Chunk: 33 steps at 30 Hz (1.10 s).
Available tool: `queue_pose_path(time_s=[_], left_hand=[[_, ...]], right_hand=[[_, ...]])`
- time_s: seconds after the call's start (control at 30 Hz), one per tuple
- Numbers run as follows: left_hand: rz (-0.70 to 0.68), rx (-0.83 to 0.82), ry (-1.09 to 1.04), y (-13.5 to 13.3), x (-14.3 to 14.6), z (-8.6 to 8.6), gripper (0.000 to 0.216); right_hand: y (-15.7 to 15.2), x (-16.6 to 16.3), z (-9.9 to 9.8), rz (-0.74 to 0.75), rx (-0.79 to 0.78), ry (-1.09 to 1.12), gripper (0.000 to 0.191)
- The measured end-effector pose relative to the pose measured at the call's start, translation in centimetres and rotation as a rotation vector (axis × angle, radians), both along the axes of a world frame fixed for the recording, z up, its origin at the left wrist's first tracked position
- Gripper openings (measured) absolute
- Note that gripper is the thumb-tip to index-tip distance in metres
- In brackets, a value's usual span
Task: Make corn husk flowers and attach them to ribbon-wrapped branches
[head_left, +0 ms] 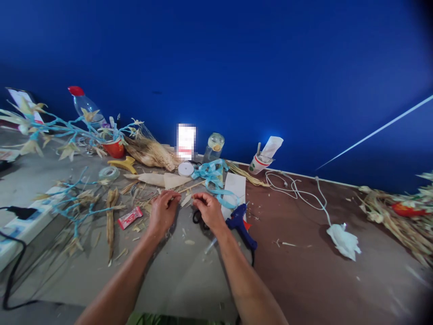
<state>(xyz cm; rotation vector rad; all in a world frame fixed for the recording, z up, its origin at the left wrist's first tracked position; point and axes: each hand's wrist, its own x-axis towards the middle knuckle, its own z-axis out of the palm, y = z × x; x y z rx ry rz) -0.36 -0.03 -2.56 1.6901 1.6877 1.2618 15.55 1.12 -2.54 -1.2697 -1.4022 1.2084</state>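
My left hand (164,210) is closed, thumb and fingers pinched together just above the grey table top. Opposite it, my right hand (210,211) is also closed in a pinch. What either set of fingertips holds is too small to make out. Between them shows a small pale piece of dried husk (186,199); whether it is held or lies on the table I cannot tell. Black-handled scissors (196,217) are partly hidden behind my right hand. A blue glue gun (241,221) lies to the right of my right wrist. Light blue ribbon (214,177) is heaped beyond my hands.
A red snack packet (130,218), blue-wrapped stems (76,212) and a power strip (25,230) lie left. Behind stand a red cup (114,149), glass jar (214,146) and paper cup (259,163). White cable (309,203) and crumpled tissue (343,241) lie right.
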Motion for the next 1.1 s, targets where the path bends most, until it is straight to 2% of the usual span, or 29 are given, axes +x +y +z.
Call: queue_pose_path(time_s=[0.13, 0.2, 0.3, 0.47, 0.6, 0.7, 0.83, 0.97, 1.1], left_hand=[[0.025, -0.072, -0.132, 0.2, 0.1, -0.5, 0.022], [0.02, -0.083, -0.127, 0.3, 0.1, -0.8, 0.019], [0.014, -0.113, -0.012, 0.4, -0.1, -1.2, 0.015], [-0.111, -0.107, 0.248, 0.4, -0.4, -1.9, 0.02], [-0.15, -0.114, 0.274, 0.4, -0.5, -2.2, 0.019], [-0.113, -0.081, 0.162, 0.4, -0.5, -1.6, 0.019], [-0.046, -0.055, -0.129, 0.2, 0.0, -0.3, 0.015], [-0.069, -0.201, -0.499, -0.3, 0.9, 0.8, 0.019], [-0.13, -0.281, -0.643, -0.5, 1.3, 1.3, 0.021]], right_hand=[[0.0, 0.1, -0.1, -0.008, 0.006, -0.018, 0.016], [0.1, 0.2, -0.1, -0.012, 0.016, -0.029, 0.017], [0.1, 0.3, -0.3, -0.017, 0.038, -0.034, 0.018], [0.1, 0.3, -0.3, -0.026, 0.037, -0.022, 0.016], [0.1, 0.3, -0.4, -0.024, 0.047, -0.033, 0.016], [0.1, 0.2, -0.5, -0.024, 0.063, -0.06, 0.016], [-0.1, 0.0, -0.2, -0.005, 0.072, -0.08, 0.016], [-0.5, -0.3, 0.4, 0.038, 0.052, -0.07, 0.015], [-0.8, -0.5, 0.8, 0.079, 0.053, -0.078, 0.017]])
